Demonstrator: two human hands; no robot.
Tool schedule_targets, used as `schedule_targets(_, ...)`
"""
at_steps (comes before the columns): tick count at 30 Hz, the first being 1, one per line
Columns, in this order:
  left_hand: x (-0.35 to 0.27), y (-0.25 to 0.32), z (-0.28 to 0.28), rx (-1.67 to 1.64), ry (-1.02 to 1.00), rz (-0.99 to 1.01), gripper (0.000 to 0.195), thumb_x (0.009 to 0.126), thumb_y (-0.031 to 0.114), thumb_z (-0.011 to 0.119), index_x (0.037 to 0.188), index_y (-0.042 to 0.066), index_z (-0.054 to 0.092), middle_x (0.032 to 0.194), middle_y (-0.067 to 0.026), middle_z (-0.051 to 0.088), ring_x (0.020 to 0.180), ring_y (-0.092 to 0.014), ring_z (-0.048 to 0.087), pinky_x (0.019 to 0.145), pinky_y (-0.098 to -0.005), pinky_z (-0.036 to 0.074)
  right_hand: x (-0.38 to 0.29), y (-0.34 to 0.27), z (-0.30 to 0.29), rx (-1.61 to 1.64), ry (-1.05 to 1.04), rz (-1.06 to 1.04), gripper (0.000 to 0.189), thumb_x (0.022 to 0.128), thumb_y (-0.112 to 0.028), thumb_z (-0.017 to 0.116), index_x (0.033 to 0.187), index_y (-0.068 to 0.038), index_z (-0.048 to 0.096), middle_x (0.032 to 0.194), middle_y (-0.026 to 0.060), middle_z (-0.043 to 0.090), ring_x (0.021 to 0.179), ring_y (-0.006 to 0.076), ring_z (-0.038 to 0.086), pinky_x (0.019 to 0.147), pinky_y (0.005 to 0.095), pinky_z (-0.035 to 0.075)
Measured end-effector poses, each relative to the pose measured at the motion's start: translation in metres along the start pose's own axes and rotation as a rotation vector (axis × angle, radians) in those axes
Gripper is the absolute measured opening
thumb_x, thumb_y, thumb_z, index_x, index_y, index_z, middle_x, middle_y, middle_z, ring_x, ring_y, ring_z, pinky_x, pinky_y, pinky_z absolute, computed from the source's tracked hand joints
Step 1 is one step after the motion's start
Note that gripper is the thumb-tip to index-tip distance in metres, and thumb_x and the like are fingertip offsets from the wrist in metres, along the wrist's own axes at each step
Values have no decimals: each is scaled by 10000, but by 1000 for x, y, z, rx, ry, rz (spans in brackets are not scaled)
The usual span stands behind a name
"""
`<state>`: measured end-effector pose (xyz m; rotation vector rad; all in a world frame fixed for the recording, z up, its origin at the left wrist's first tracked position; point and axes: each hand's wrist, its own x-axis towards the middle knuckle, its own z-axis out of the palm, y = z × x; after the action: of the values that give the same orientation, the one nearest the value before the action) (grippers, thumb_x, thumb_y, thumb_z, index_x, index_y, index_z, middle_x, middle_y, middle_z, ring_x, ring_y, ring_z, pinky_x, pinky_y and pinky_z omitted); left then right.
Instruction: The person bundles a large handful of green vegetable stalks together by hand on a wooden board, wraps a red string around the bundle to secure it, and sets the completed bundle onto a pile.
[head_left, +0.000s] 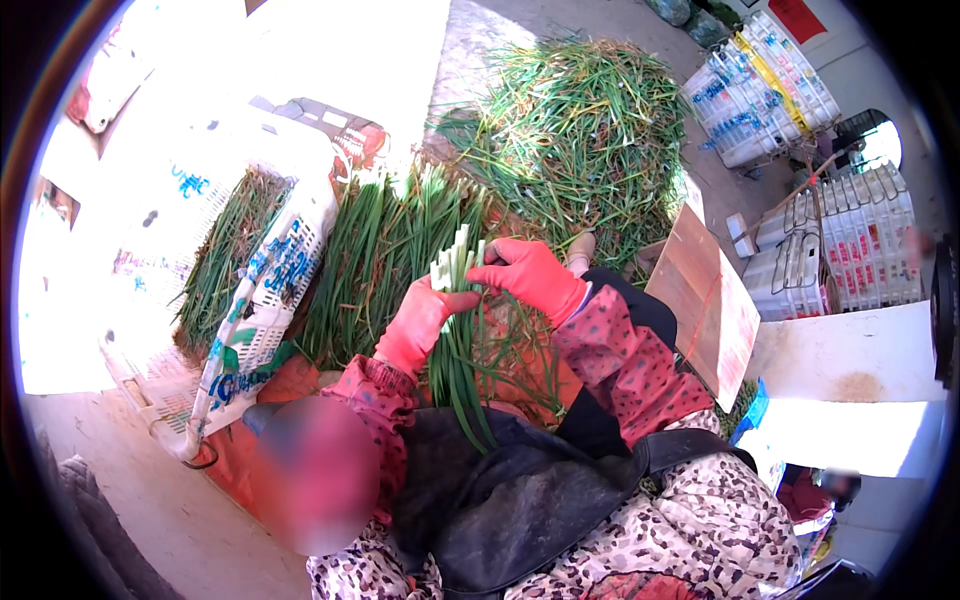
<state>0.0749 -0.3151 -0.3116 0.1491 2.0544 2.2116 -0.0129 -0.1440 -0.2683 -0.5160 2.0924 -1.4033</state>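
Observation:
My left hand (421, 319), in a pink-red rubber glove, is closed around a bunch of long green allium stalks (455, 352). Their pale cut ends point away from me, and the leaves hang over my dark apron (510, 487). My right hand (525, 276), gloved alike, meets the bunch from the right. Its thumb and fingertips pinch a stalk (481, 253) at the bunch's edge. Beyond my left hand, a thick row of similar green stalks (375, 262) lies on a reddish-orange sheet (296, 379). Loose leaves (525, 360) are scattered below my right hand.
A white plastic crate (251, 337) holding stalks (232, 255) stands at left. Ahead is a large heap of leaves and stalks (585, 142). A wooden board (705, 289) leans at right, near stacked white crates (862, 240) and another crate stack (761, 86).

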Motion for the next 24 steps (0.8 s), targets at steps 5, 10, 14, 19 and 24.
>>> schedule_targets(5, -7, 23, -2, -313, -75, -289, 342, 807, 65, 591, 1142, -9, 600, 971, -53, 640, 857, -125, 596, 782, -273, 474, -13, -26, -49, -484, -23, 41, 293, 840, -321, 659, 911, -37, 669, 776, 89, 663, 725, 211, 637, 673, 306, 490)
schedule_targets(10, -10, 27, -5, -336, -149, -247, 338, 838, 109, 585, 1147, -28, 594, 991, -59, 638, 914, -114, 591, 808, -285, 480, 2, -18, -53, -484, 34, -239, 411, 863, -384, 615, 1119, -62, 609, 1022, 136, 647, 955, 287, 622, 816, 342, 482)
schedule_targets(14, 3, 18, 0, -138, -220, -33, 301, 797, 123, 610, 1075, 18, 654, 1018, -67, 652, 972, -165, 604, 867, -324, 473, 19, -37, 2, -225, 79, -549, 366, 870, -366, 610, 1117, -97, 626, 1017, 116, 642, 950, 277, 614, 832, 339, 474)
schedule_targets(19, -1, 3, -22, 279, -391, 413, 280, 729, 155, 646, 991, 77, 709, 1037, -72, 664, 1011, -229, 611, 921, -349, 454, 15, -27, 36, -444, -100, -486, 293, 821, -313, 673, 1054, -134, 671, 901, 70, 645, 850, 218, 624, 763, 309, 477)
schedule_targets(24, -2, 8, -18, 150, -351, 327, 317, 758, 182, 660, 1046, 53, 687, 1095, -81, 647, 1062, -200, 587, 945, -338, 435, 21, -28, 36, -342, -81, -474, 220, 772, -274, 730, 882, -92, 677, 803, 53, 654, 733, 149, 614, 662, 288, 485)
